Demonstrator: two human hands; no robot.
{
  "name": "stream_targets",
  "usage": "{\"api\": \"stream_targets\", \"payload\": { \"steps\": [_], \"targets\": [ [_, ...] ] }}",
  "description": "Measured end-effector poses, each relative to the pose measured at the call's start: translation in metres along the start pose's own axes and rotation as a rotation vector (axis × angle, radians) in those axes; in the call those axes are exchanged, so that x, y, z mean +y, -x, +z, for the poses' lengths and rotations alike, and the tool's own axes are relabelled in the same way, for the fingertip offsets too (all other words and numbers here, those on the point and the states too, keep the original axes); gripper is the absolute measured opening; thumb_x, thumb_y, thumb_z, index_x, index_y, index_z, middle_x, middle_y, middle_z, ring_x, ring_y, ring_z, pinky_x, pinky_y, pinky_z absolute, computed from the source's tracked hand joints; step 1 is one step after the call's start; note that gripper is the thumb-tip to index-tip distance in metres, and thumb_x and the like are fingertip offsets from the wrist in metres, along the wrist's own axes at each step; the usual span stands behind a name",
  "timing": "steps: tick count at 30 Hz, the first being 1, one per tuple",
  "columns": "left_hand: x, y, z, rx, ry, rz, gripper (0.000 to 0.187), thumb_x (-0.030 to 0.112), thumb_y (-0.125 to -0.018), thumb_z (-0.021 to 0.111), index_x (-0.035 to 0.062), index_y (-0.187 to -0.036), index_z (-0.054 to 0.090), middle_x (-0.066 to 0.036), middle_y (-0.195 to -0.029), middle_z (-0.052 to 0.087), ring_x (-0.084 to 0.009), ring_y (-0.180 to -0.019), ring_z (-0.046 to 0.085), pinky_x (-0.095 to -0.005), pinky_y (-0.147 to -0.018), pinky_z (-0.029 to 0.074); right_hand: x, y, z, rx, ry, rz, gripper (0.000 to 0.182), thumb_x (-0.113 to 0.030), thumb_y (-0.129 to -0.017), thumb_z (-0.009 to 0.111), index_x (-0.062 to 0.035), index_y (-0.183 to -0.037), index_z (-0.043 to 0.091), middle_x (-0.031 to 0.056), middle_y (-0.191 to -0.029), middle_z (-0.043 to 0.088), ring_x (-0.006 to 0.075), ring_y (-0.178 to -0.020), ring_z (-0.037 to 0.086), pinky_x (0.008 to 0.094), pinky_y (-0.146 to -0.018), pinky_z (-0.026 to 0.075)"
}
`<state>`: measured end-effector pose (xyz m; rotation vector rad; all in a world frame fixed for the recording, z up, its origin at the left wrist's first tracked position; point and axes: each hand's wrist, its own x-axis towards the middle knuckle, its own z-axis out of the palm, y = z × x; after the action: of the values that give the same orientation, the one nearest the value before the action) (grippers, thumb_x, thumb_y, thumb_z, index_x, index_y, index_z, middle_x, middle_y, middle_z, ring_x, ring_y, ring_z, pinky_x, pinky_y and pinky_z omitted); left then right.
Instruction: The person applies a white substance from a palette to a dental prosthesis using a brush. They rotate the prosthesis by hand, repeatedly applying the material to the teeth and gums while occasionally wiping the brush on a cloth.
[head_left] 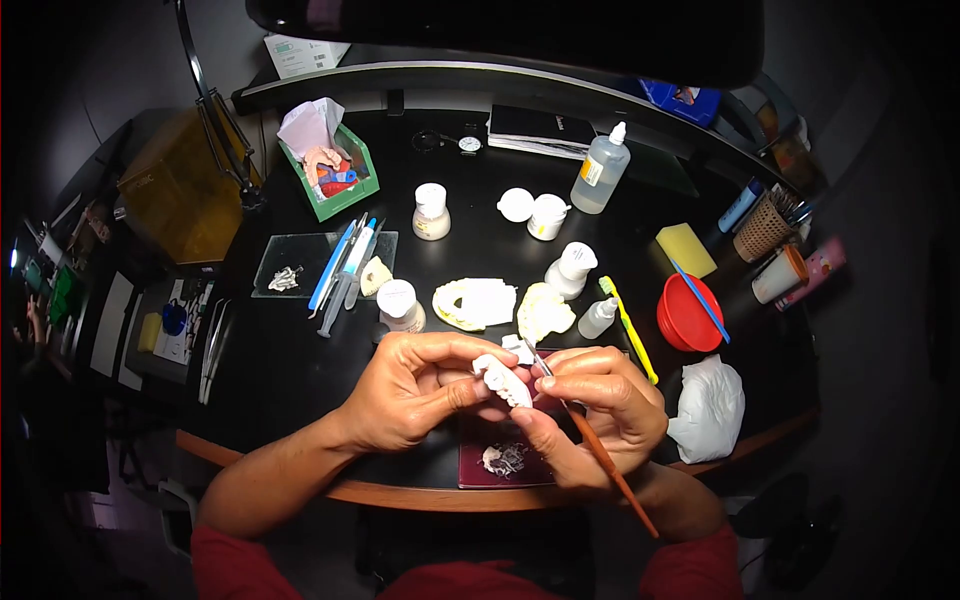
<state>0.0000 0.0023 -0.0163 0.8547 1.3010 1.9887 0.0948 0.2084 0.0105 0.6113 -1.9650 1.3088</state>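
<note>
My left hand (400, 390) is closed on a white dental model (503, 381) with a row of teeth, held above the table's front edge. My right hand (610, 405) grips a carving tool (612, 467) with a wooden handle and a thin metal blade. The blade points up and left, close to the model; whether it touches is hard to tell. My right thumb lies against the model's lower end. Beneath my hands is a dark red pad (478, 472) with a small heap of shavings (503, 459). Just beyond them sit pale plaster casts (484, 303).
Small white-capped jars (401, 308) and a clear bottle (601, 172) stand behind the casts. On the right are a yellow-green toothbrush (627, 328), a red bowl (685, 322) and crumpled white tissue (709, 410). Syringes (345, 270) lie on a glass plate at left, near a green box (340, 199).
</note>
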Motion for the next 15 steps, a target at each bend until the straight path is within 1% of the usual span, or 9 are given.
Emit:
{"api": "stream_targets", "payload": {
  "steps": [2,5,8,11,14,15],
  "targets": [
    [0.0014,0.0002,0.0010,0.012,0.010,-0.026,0.035,0.005,-0.103,0.065,-0.0095,-0.134,0.061,-0.024,-0.126,0.069,-0.0293,-0.115,0.071,-0.0390,-0.094,0.064,0.0061,0.0047,0.0019,0.019,0.000,0.002,0.030,0.005,-0.078,0.086,0.0026,-0.104,0.071,0.0158,-0.090,0.071,0.0232,-0.082,0.074,0.0314,-0.069,0.060],
    [0.0015,-0.0005,0.0024,0.039,0.034,-0.079,0.037,0.005,-0.103,0.065,-0.0090,-0.137,0.059,-0.025,-0.128,0.068,-0.0300,-0.117,0.070,-0.0395,-0.095,0.063,0.0071,0.0024,-0.0005,0.040,0.109,-0.022,0.027,0.006,-0.078,0.086,0.0021,-0.102,0.072,0.0153,-0.089,0.073,0.0213,-0.078,0.075,0.0294,-0.066,0.060],
    [0.0037,-0.0008,0.0059,0.048,0.076,-0.079,0.040,0.009,-0.104,0.064,-0.0086,-0.139,0.058,-0.026,-0.130,0.068,-0.0312,-0.117,0.070,-0.0395,-0.096,0.063,0.0100,0.0018,-0.0027,0.067,0.149,-0.015,0.026,0.007,-0.078,0.086,0.0016,-0.100,0.074,0.0151,-0.088,0.075,0.0208,-0.078,0.075,0.0288,-0.066,0.060],
    [0.0054,0.0004,0.0050,0.071,0.254,-0.145,0.045,0.016,-0.104,0.065,-0.0097,-0.140,0.057,-0.027,-0.130,0.067,-0.0318,-0.118,0.070,-0.0396,-0.097,0.063,0.0097,0.0018,-0.0024,0.083,0.154,-0.003,0.025,0.008,-0.077,0.086,0.0011,-0.098,0.075,0.0149,-0.089,0.075,0.0215,-0.080,0.076,0.0289,-0.068,0.060],
    [0.0058,0.0000,0.0041,0.082,0.221,-0.190,0.050,0.022,-0.104,0.066,-0.0115,-0.140,0.055,-0.028,-0.130,0.067,-0.0327,-0.119,0.069,-0.0398,-0.098,0.062,0.0097,0.0009,-0.0021,0.082,0.146,-0.011,0.026,0.007,-0.076,0.087,0.0005,-0.099,0.075,0.0146,-0.089,0.075,0.0220,-0.081,0.076,0.0294,-0.069,0.060],
    [0.0043,0.0003,0.0016,0.050,0.237,-0.169,0.047,0.016,-0.104,0.066,-0.0106,-0.141,0.055,-0.026,-0.130,0.067,-0.0308,-0.119,0.069,-0.0380,-0.099,0.062,0.0097,0.0006,-0.0024,0.082,0.141,-0.014,0.026,0.007,-0.076,0.087,0.0003,-0.099,0.075,0.0145,-0.089,0.075,0.0222,-0.081,0.076,0.0295,-0.070,0.060]
  ]
}}
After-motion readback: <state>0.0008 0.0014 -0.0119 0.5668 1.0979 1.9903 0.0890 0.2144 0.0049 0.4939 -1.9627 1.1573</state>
